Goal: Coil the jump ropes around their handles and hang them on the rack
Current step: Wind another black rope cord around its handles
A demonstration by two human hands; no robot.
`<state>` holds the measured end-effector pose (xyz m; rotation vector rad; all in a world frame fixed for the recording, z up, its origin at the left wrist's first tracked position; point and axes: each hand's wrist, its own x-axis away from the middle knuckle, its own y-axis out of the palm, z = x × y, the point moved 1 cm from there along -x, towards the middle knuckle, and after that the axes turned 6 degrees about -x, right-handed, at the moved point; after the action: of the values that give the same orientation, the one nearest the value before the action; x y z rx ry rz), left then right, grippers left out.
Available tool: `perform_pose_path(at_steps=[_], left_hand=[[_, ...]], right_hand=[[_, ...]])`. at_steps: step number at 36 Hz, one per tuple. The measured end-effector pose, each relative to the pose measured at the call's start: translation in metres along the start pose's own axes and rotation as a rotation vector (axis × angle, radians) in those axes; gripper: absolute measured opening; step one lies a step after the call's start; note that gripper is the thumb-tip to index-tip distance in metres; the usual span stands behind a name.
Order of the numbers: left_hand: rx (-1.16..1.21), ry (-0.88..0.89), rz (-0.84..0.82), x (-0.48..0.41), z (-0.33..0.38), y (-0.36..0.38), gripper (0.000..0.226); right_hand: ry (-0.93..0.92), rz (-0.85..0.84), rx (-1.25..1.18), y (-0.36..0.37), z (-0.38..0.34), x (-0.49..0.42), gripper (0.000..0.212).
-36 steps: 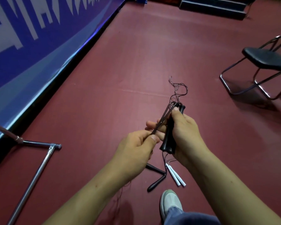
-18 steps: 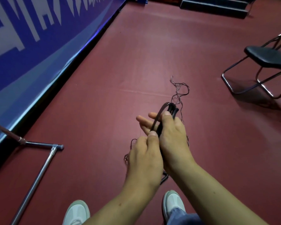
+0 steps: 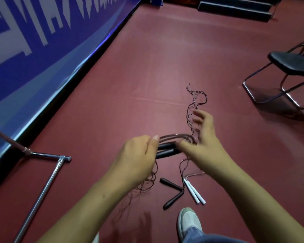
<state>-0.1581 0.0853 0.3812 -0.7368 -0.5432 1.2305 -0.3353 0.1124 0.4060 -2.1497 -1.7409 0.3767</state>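
Smooth dark-red floor (image 3: 112, 102). At left edge, shiny tubular metal rack (image 3: 43, 192); far right, black padded chair (image 3: 291, 64). Above mid-floor, left hand (image 3: 137, 155) gripping two black cylindrical handles (image 3: 167, 149); right hand (image 3: 204, 142) blurred, fingers (image 3: 198, 114) loosely spread, touching them. Thin tangled rope (image 3: 191, 104) beyond.

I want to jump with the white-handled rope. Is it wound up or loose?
Loose. The white handles lie side by side on the floor, their thin cord trailing away unwound.

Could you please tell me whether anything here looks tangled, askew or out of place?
Yes: the thin rope cord sprawls in loose tangles across the floor beyond the right hand and below the left hand, and black handles and white handles lie uncoiled beside the shoe.
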Motion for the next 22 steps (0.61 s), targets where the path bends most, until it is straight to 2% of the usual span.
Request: perform_pose_path(at_steps=[3, 5, 7, 9, 11, 16, 22], left_hand=[[-0.152, 0.047, -0.142, 0.002, -0.007, -0.005, 0.047], [-0.177, 0.072, -0.21, 0.004, -0.01, -0.004, 0.047], [-0.161, 0.082, -0.254, 0.005, -0.01, -0.002, 0.046], [-0.118, 0.071, -0.283, 0.006, -0.013, 0.0, 0.046], [-0.057, 0.059, -0.307, 0.006, -0.015, 0.0, 0.045], [0.231, 0.013, -0.318, 0.007, -0.016, -0.009, 0.047], [0.559, -0.132, -0.436, 0.008, -0.019, -0.013, 0.059]], right_hand=[[-0.283, -0.197, 0.456, 0.006, 0.005, 0.011, 0.089], [-0.303, -0.346, 0.65, 0.018, 0.01, 0.021, 0.083], [-0.303, -0.439, 0.77, 0.032, 0.014, 0.028, 0.067], [-0.322, -0.431, 0.735, 0.04, 0.015, 0.033, 0.044], [-0.334, -0.423, 0.721, 0.042, 0.013, 0.035, 0.033], [-0.295, -0.441, 0.712, 0.037, 0.006, 0.032, 0.026], [-0.266, -0.475, 0.671, 0.032, 0.009, 0.032, 0.019]])
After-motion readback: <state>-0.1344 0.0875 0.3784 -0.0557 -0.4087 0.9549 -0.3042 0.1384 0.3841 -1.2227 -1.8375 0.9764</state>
